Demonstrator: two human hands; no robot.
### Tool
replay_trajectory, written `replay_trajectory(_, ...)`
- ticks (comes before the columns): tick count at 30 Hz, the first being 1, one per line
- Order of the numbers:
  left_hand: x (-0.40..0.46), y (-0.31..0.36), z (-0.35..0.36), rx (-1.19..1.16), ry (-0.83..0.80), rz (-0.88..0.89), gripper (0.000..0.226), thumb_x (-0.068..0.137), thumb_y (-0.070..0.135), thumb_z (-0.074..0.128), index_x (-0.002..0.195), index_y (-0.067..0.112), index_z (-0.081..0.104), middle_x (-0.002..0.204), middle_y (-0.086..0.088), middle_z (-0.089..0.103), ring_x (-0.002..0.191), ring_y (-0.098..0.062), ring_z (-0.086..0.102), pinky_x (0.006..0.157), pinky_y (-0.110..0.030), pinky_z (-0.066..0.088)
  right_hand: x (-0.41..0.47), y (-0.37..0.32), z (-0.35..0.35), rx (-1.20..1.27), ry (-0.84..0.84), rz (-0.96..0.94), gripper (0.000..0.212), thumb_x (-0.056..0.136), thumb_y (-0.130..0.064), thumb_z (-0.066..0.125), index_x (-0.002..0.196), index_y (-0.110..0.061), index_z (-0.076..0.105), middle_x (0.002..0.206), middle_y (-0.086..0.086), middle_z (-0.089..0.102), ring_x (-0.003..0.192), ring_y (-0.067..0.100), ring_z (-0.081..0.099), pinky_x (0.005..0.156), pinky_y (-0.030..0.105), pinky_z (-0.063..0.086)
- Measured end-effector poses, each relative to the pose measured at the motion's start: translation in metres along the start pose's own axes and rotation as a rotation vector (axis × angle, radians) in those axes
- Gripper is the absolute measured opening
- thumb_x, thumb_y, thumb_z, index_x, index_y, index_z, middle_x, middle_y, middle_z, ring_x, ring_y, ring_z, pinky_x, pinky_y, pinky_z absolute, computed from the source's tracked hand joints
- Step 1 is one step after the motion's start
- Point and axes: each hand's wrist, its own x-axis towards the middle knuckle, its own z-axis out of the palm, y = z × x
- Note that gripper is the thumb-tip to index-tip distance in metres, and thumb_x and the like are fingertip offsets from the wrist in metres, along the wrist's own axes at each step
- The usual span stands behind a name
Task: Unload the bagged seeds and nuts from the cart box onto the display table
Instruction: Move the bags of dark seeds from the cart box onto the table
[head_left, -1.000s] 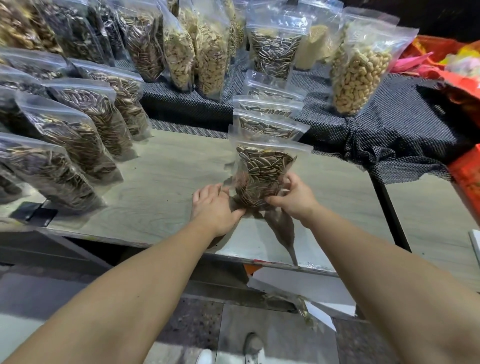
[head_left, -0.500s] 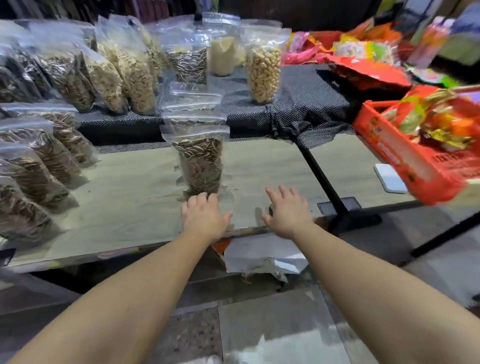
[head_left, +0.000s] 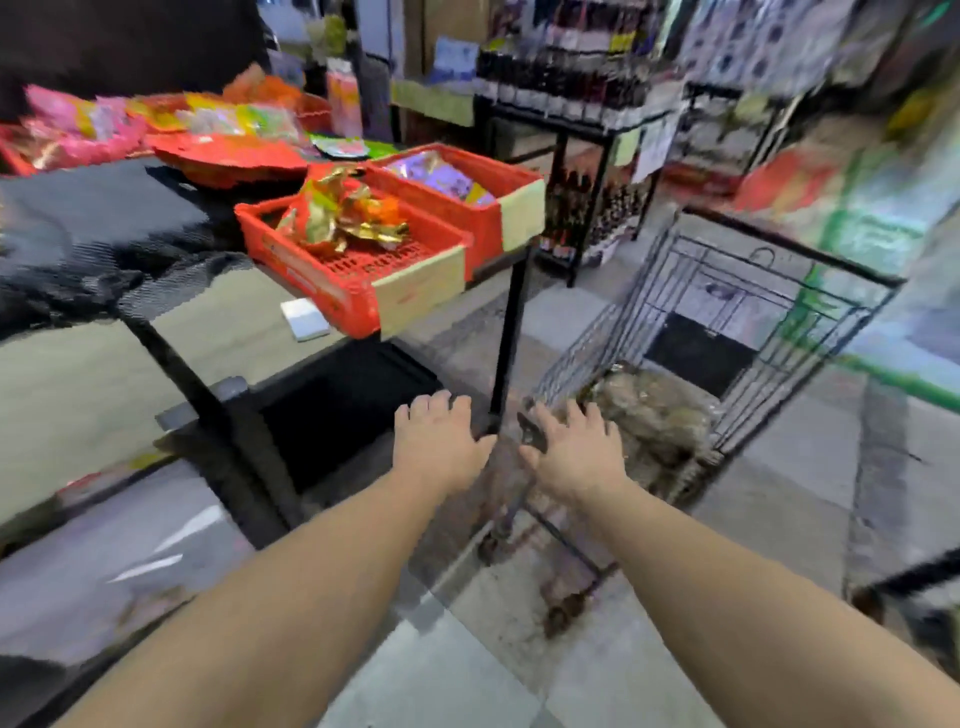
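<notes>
Hands empty, fingers spread: right hand (head_left: 571, 447) reaches nearest the blurred seed bags (head_left: 654, 410) in the wire cart (head_left: 727, 332), ahead and rightward; left hand (head_left: 441, 441) alongside.

The counter (head_left: 78, 374) fills the nine o'clock side, pale and wood-grained, on black legs. A dark dotted cloth (head_left: 93, 223) covers its far part. At its one o'clock corner sit two red crates (head_left: 332, 270) of bright wrapped packets, and a small white pad (head_left: 305, 320) lies just beside the nearer crate.
</notes>
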Motion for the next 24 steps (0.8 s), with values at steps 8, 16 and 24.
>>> replay_trajectory(8, 0.056, 0.153, 0.013, 0.006, -0.053, 0.252, 0.062, 0.094, 0.064, 0.038, 0.141, 0.022, 0.042, 0.148, -0.007, 0.043, 0.137, -0.031, 0.037, 0.111, -0.046, 0.029, -0.015, 0.164, 0.002, 0.145, -0.030, 0.341, 0.068, 0.096, -0.058, 0.035, 0.154, -0.032, 0.011, 0.163, 0.007, 0.009, 0.148, 0.034, 0.006, 0.118, 0.053, 0.012)
replay_trajectory(16, 0.158, 0.198, 0.040, -0.010, -0.192, 0.294, 0.068, 0.093, 0.064, 0.042, 0.144, 0.019, 0.037, 0.148, -0.011, 0.042, 0.137, -0.033, 0.036, 0.115, -0.049, 0.030, 0.050, 0.239, 0.010, 0.201, -0.026, 0.522, 0.065, 0.095, -0.051, 0.044, 0.152, -0.029, 0.020, 0.156, 0.011, 0.028, 0.143, 0.034, 0.022, 0.115, 0.054, 0.024)
replay_trajectory(24, 0.287, 0.207, 0.067, 0.009, -0.348, 0.329, 0.072, 0.095, 0.062, 0.045, 0.149, 0.018, 0.032, 0.151, -0.011, 0.041, 0.139, -0.032, 0.036, 0.115, -0.048, 0.031, 0.170, 0.251, 0.020, 0.222, -0.142, 0.574, 0.068, 0.096, -0.048, 0.048, 0.153, -0.024, 0.018, 0.155, 0.013, 0.029, 0.142, 0.033, 0.027, 0.114, 0.051, 0.028)
